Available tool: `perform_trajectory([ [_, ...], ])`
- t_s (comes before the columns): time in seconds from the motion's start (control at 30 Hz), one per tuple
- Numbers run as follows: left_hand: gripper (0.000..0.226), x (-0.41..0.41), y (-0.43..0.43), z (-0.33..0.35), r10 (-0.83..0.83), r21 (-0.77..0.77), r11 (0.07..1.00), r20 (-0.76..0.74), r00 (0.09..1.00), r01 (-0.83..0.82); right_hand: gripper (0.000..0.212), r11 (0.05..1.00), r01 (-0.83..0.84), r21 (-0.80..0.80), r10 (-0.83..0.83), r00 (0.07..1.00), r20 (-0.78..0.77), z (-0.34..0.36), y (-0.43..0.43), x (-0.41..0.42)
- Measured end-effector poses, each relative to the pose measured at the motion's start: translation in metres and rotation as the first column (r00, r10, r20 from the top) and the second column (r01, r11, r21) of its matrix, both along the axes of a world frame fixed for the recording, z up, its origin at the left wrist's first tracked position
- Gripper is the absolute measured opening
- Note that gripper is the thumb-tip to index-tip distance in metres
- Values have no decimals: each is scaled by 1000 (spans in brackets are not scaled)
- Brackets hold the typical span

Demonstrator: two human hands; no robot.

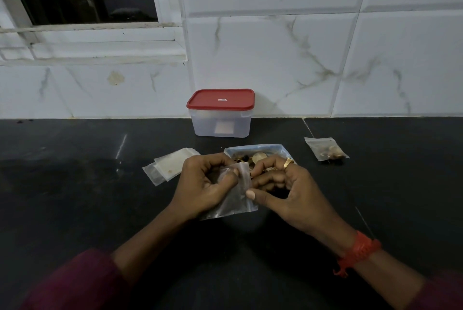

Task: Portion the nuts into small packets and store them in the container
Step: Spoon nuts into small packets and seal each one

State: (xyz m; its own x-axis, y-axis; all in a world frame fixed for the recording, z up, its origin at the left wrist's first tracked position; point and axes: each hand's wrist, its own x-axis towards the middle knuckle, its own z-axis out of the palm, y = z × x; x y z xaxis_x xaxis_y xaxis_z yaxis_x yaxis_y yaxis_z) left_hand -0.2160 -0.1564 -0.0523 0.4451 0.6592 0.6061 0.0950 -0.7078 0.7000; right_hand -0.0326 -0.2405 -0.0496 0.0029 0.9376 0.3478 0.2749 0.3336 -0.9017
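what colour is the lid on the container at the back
Red; the lid sits closed on the container, shown in the head view.

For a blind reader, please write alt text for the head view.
Left hand and right hand pinch a small clear plastic packet over a black counter, near an open bag of nuts. Behind stands a closed red-lidded translucent container; a filled packet lies at right.

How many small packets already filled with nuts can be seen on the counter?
1. The filled packet lies on the counter right of the nut bag. The packet held by the left hand and right hand looks empty; others may be hidden in the closed container.
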Motion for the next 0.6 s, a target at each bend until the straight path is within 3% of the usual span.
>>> perform_trajectory([
  [0.07,17,1,-1,1,15,53,999,-6,1000,-14,30,1000,11,15,-10,1000,-15,0,1,1],
  [0.17,39,2,4,1,227,267,940,-20,974,-213,30,992,116,54,-115,993,-25,-1,2,0],
  [0.27,33,3,5,1,335,373,877,-27,942,-302,31,978,190,80,-187,981,-46,-2,3,1],
  [0.33,25,3,2,2,256,360,908,-66,964,-217,31,976,192,103,-188,981,-40,-2,2,1],
  [0.43,16,6,-1,1,47,210,977,-90,995,-27,30,977,170,127,-169,985,-17,-2,1,0],
  [0.6,14,7,-4,2,-27,126,991,-89,996,38,24,976,174,130,-174,985,-16,-1,3,3],
])
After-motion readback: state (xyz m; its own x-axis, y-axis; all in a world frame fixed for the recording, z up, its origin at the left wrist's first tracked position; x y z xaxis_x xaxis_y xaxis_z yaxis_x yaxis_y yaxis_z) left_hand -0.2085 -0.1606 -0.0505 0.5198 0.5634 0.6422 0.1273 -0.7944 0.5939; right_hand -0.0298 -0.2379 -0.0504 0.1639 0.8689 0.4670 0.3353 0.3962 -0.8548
